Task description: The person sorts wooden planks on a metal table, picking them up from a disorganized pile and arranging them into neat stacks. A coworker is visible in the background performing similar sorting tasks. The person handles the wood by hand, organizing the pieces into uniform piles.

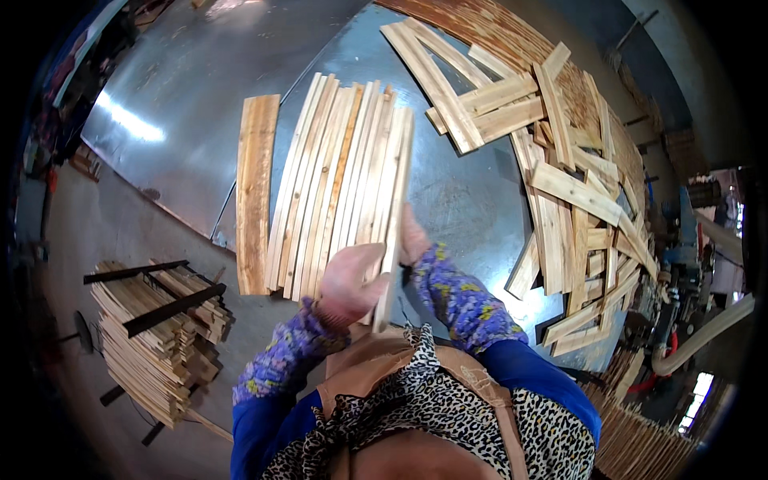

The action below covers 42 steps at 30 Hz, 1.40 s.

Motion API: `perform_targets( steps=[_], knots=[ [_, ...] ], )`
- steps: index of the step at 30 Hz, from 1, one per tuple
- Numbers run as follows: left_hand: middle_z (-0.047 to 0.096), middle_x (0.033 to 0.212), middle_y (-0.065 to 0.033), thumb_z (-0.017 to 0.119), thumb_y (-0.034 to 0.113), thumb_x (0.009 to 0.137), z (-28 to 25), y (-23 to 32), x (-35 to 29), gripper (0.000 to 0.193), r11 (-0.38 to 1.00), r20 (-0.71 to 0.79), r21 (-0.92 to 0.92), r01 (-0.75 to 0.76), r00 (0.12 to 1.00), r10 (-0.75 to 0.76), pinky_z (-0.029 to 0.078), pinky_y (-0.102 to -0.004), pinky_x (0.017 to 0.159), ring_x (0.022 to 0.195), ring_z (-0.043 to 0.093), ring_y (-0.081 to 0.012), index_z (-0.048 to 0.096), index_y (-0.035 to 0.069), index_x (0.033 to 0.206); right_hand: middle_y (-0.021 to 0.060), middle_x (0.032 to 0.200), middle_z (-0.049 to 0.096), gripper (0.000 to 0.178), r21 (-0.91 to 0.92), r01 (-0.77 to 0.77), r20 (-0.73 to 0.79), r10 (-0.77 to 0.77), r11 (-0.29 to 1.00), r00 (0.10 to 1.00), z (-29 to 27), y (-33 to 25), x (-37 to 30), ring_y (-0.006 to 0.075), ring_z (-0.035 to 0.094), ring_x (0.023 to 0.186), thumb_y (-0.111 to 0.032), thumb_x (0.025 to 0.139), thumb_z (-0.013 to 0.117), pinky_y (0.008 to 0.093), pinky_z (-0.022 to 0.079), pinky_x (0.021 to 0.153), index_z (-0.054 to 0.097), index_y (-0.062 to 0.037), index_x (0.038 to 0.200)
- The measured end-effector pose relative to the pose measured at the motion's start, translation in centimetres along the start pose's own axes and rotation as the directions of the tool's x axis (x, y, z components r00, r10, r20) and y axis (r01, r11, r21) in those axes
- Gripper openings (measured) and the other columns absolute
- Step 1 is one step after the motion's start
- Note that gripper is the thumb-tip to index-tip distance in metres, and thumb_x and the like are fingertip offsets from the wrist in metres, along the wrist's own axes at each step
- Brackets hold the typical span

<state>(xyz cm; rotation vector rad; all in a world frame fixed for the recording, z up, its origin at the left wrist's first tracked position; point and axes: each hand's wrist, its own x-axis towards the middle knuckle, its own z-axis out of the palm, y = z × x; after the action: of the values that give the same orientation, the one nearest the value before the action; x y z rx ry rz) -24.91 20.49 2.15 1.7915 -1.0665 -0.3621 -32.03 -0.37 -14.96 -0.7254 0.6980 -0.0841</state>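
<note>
A row of narrow wooden boards (328, 176), stood on their long edges side by side, runs away from me on the metal tabletop. At the row's right end, one wooden board (398, 184) tilts slightly and reaches nearer to me than the others. My right hand (414, 235) grips this board from its right side, its fingers partly hidden behind it. Against the board's left side rests my left hand (350, 282), thumb and fingers apart, over the near ends of the row. A flat, darker board (258, 192) lies just left of the row.
Loose boards (576, 192) lie in a jumbled heap on the right of the metal table (448, 192), by a rough wooden sheet (512, 36). Below left, stacked boards (148, 344) sit on a dark metal frame (172, 310). More stacked wood (640, 436) stands at lower right.
</note>
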Motion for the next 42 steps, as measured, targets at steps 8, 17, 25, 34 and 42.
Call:
perform_targets(
  steps=[8, 17, 25, 34, 42],
  knots=[
    [0.075, 0.099, -0.0098, 0.07, 0.049, 0.094, 6.9, -6.0, 7.0, 0.043, 0.664, 0.731, 0.531, -0.526, 0.681, -0.046, 0.025, -0.0646, 0.13, 0.121, 0.061, -0.03, 0.077, 0.008, 0.102, 0.0228, 0.103, 0.078, 0.053, -0.927, 0.06, 0.265, -0.536, -0.369, 0.801, -0.5, -17.6, 6.2, 0.0391, 0.076, 0.104, -0.047, 0.093, 0.072, 0.0513, 0.061, 0.094, 0.074, -0.0129, 0.133],
    [0.063, 0.149, -0.026, 0.069, 0.044, 0.103, 11.8, -0.6, 12.0, 0.077, 0.844, 0.375, 0.336, 0.418, 0.762, -0.527, 0.046, -0.0502, 0.119, 0.148, 0.054, -0.0388, 0.045, -0.001, 0.159, 0.0325, 0.129, 0.071, 0.074, -0.996, -0.074, -0.091, -0.396, 0.056, 0.914, -4.2, -25.3, 7.6, 0.0459, 0.068, 0.128, -0.033, 0.085, 0.078, 0.0485, 0.058, 0.105, 0.06, -0.005, 0.151],
    [0.053, 0.159, -0.0328, 0.062, 0.052, 0.109, 18.2, -4.0, 15.5, 0.092, 0.656, 0.08, -0.314, 0.687, 0.707, -0.702, 0.04, -0.0444, 0.125, 0.149, 0.053, -0.042, 0.033, -0.014, 0.165, 0.0214, 0.125, 0.08, 0.054, -0.969, 0.137, 0.046, -0.393, 0.205, 0.918, -9.2, -25.1, 6.0, 0.0409, 0.075, 0.119, -0.049, 0.105, 0.066, 0.048, 0.056, 0.104, 0.076, -0.005, 0.135],
    [0.062, 0.151, -0.0272, 0.067, 0.059, 0.102, 16.3, -5.0, 11.6, 0.092, 0.852, 0.573, 0.523, -0.02, 0.748, -0.334, 0.045, -0.051, 0.119, 0.14, 0.059, -0.0419, 0.04, -0.003, 0.165, 0.0159, 0.147, 0.07, 0.065, -0.821, -0.027, 0.327, -0.508, -0.57, 0.797, -8.1, -33.1, 23.0, 0.0371, 0.064, 0.133, -0.053, 0.109, 0.05, 0.0664, 0.029, 0.121, 0.051, -0.0102, 0.158],
    [0.082, 0.113, -0.0095, 0.06, 0.061, 0.099, 12.1, -3.3, 16.6, 0.059, 0.621, 0.881, 0.454, -0.639, 0.219, -0.419, 0.042, -0.0423, 0.109, 0.117, 0.069, -0.027, 0.083, 0.007, 0.108, 0.0265, 0.119, 0.069, 0.074, -0.774, 0.232, 0.357, -0.104, -0.589, 0.928, -9.7, -29.9, 14.2, 0.0439, 0.066, 0.114, -0.061, 0.102, 0.063, 0.0562, 0.047, 0.106, 0.055, -0.0102, 0.156]
  ],
)
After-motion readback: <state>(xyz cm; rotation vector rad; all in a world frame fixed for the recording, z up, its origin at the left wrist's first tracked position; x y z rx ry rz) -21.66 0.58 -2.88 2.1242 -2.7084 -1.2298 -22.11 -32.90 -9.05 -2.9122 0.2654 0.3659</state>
